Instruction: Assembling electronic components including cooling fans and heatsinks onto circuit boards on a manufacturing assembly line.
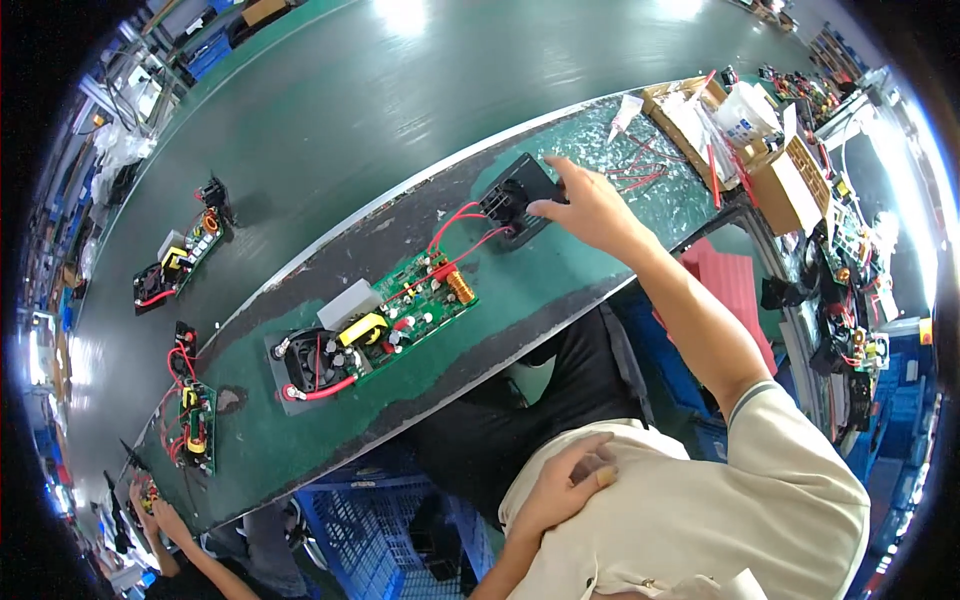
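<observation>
My right hand [592,208] grips the right side of a black end panel [522,200] with round fittings, thumb and forefinger apart across it. Red wires [452,222] run from this panel to a long green circuit board [425,312] on the bench. The board carries a yellow-wrapped transformer [364,330], a copper coil [459,286] and a grey metal plate [349,303]. At its left end is a black fan [312,362] with a thick red lead. My left hand [565,485] rests by my shirt front, fingers loosely bent, thumb apart, nothing visible in it.
Similar boards lie farther left: one assembly [178,258] on the far surface, another [197,425] on the bench. Another person's hands [160,520] work at the lower left. A white tube [625,115], loose red wires [645,170] and cardboard boxes [790,185] sit right. Below is a blue crate [375,525].
</observation>
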`<state>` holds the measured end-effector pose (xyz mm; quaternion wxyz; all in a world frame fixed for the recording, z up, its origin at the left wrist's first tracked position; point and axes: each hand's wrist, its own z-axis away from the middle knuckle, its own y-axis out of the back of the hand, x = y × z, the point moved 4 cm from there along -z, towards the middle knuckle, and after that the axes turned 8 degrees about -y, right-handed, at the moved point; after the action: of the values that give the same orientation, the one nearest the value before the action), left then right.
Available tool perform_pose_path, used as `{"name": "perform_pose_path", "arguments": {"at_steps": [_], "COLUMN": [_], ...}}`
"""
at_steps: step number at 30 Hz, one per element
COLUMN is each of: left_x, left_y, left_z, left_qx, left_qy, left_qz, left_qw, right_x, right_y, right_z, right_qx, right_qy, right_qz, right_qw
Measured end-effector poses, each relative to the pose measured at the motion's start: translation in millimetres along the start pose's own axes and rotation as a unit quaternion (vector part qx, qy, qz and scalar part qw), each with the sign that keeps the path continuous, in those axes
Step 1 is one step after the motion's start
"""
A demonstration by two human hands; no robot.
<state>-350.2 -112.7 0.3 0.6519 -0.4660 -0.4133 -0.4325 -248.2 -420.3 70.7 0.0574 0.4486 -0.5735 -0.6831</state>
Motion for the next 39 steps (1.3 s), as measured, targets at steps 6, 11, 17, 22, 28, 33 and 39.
{"name": "perform_pose_path", "arguments": {"at_steps": [6, 11, 17, 22, 28, 33, 39], "left_x": [29.3, 104.8, 95.5, 59.6, 65.1, 97.3, 149.5], "left_y": [44.0, 93.4, 96.6, 15.6, 40.2, 101.9, 151.1], "left_z": [-23.9, -37.0, -25.3, 3.3, 1.0, -8.2, -31.8], "left_qx": [0.000, 0.198, 0.086, -0.397, -0.144, 0.137, 0.292], "left_qy": [-0.137, -0.231, -0.211, -0.134, -0.165, -0.178, -0.188], "left_qz": [-0.123, -0.270, -0.032, 0.253, 0.248, -0.142, -0.579], "left_qw": [0.983, 0.914, 0.973, 0.872, 0.944, 0.964, 0.737], "right_x": [22.2, 5.9, -9.4, -27.7, -24.2, -20.9, -5.8], "right_y": [-26.4, -9.7, 1.5, 6.4, 1.3, -2.1, -10.5], "right_z": [-9.9, 0.6, -5.1, -8.4, -9.6, 0.1, 5.8], "right_qx": [-0.138, -0.029, 0.048, 0.000, 0.018, 0.005, 0.021], "right_qy": [-0.045, -0.004, 0.058, 0.016, 0.033, 0.012, -0.012], "right_qz": [-0.125, -0.212, -0.175, -0.172, -0.194, -0.221, -0.307], "right_qw": [0.981, 0.977, 0.982, 0.985, 0.980, 0.975, 0.951]}}
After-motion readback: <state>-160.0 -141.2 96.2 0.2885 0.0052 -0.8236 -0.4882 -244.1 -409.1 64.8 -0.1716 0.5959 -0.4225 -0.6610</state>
